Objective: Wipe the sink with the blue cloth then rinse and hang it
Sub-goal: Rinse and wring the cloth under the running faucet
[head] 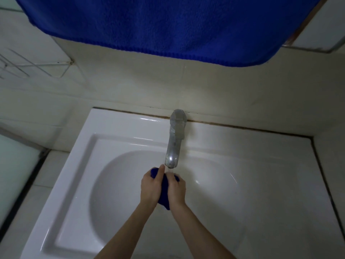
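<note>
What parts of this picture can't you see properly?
Head view only:
- Blue cloth: mostly hidden between the left hand and right hand.
- Sink drain: not visible, the arms may cover it.
- Big blue towel: top cut off by the frame edge, so what it hangs on is unseen.
- Tap water: blurred.

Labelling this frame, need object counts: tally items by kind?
Blue cloths: 2, blue cloth bunched between left hand and right hand, large blue towel hanging above
Faucet: 1
Sink: 1
Wire rack: 1
Total: 5
</note>
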